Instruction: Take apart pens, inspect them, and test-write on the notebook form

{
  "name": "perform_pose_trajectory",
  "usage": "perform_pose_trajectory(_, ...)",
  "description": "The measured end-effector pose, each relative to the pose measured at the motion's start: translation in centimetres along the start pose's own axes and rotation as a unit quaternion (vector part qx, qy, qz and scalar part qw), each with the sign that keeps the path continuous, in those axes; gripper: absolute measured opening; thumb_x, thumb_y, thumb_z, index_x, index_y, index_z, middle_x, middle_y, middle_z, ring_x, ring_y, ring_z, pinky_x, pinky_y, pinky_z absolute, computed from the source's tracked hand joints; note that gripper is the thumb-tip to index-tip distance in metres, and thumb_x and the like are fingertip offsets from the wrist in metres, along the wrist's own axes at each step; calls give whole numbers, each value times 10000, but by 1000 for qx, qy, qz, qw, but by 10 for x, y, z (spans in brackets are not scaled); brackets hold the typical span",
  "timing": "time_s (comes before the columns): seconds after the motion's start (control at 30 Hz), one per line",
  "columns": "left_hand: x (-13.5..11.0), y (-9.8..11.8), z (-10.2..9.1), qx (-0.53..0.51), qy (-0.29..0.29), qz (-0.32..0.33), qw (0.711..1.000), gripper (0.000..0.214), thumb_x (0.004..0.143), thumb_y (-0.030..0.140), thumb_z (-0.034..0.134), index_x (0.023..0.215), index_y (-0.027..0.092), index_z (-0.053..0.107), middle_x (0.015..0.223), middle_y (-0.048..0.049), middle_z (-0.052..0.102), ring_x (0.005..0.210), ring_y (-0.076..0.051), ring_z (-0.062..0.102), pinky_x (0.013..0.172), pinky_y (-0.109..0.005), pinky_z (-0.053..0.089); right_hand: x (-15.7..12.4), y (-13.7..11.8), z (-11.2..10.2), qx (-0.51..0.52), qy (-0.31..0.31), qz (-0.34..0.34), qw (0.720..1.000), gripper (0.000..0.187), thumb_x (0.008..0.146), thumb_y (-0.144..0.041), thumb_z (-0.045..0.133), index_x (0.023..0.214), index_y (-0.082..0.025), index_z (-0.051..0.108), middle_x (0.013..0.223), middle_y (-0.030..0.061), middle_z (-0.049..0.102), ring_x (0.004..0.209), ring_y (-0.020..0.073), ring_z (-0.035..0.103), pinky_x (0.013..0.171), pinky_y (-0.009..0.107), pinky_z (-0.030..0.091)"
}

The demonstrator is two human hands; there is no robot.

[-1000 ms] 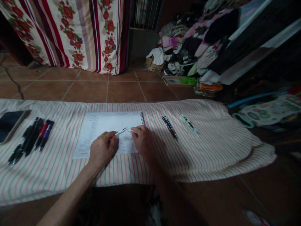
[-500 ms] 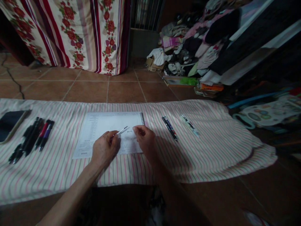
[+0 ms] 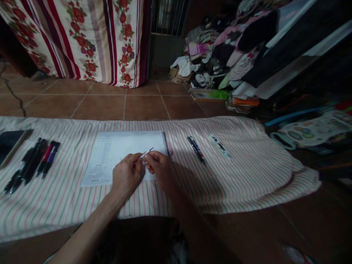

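Note:
My left hand (image 3: pixel 127 174) is closed, thumb and fingers pinching a thin white pen refill (image 3: pixel 146 153) with a dark tip. Fingertips of my right hand (image 3: pixel 158 167) pinch the same refill close beside the left fingers. Both hands are over a spiral notebook (image 3: pixel 128 141) with a printed sheet on its left part; they hide its near right area. Right of the notebook lie a dark pen pair (image 3: pixel 196 149) and a light patterned pen (image 3: pixel 220 146).
Several pens (image 3: pixel 34 161) lie to the left beside a phone (image 3: pixel 9 146) at the edge of view. Striped cloth (image 3: pixel 247 165) covers the work surface. Beyond are a tiled floor (image 3: pixel 104 106), a flowered curtain (image 3: pixel 101 44) and a heap of clothes (image 3: pixel 225 51).
My right hand has moved left and down to the refill and closed its fingertips on it. The left hand has shifted slightly right, still holding the refill.

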State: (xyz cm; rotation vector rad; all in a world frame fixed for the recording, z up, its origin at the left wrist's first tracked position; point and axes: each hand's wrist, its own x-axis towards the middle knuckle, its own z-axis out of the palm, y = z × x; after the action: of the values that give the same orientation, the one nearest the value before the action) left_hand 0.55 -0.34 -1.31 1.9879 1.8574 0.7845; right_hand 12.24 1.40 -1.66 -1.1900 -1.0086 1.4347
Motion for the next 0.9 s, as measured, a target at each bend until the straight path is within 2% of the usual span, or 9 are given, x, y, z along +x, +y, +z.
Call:
perform_pose_trajectory(0.1, 0, 0, 2, -8, -3, 5, 1000, 293, 871, 278, 405, 1013, 200, 650, 800, -32, 653, 664, -160, 592, 612, -271, 419, -3, -2, 2, 20, 18, -2, 1000, 235, 719, -363, 617, 626, -156, 556, 437, -72, 446, 361, 35, 343, 365, 182, 244)
perform_pose_trajectory(0.27, 2, -5, 6, -100, 4, -13, 995, 287, 838, 288, 473, 1067, 181, 609, 860, -48, 679, 724, -162, 619, 673, -283, 465, -2, -3, 1, 29, 45, -15, 998, 247, 724, -358, 615, 599, -156, 546, 423, -75, 428, 362, 35, 339, 364, 178, 247)
perform_pose_trajectory(0.37, 3, -8, 6, -121, 8, 8, 993, 239, 827, 275, 483, 992, 176, 625, 820, -43, 665, 703, -158, 605, 657, -284, 465, 1, -2, -2, 43, 64, -9, 997, 247, 703, -370, 632, 609, -154, 557, 428, -72, 441, 363, 35, 343, 358, 176, 247)
perform_pose_trajectory(0.5, 3, -8, 2, -89, 0, 37, 995, 219, 837, 270, 458, 926, 191, 642, 743, -25, 624, 645, -145, 569, 616, -275, 442, 3, -4, -6, 31, 78, -15, 996, 258, 699, -386, 642, 625, -152, 562, 431, -66, 459, 369, 37, 358, 360, 173, 263)
perform_pose_trajectory(0.73, 1, -10, -4, -31, -13, 17, 999, 273, 863, 324, 442, 997, 215, 653, 824, -34, 656, 668, -157, 592, 620, -280, 436, 7, -7, -14, 24, 102, -10, 994, 262, 689, -403, 652, 639, -158, 575, 459, -58, 478, 396, 45, 391, 364, 167, 284)
perform_pose_trajectory(0.9, 0, -15, -4, -33, -19, 4, 999, 309, 878, 378, 429, 1025, 238, 661, 865, -38, 679, 727, -174, 623, 643, -291, 451, 10, -7, -21, 48, 127, -20, 991, 241, 655, -383, 676, 662, -154, 601, 610, -21, 561, 477, 52, 454, 366, 155, 300)
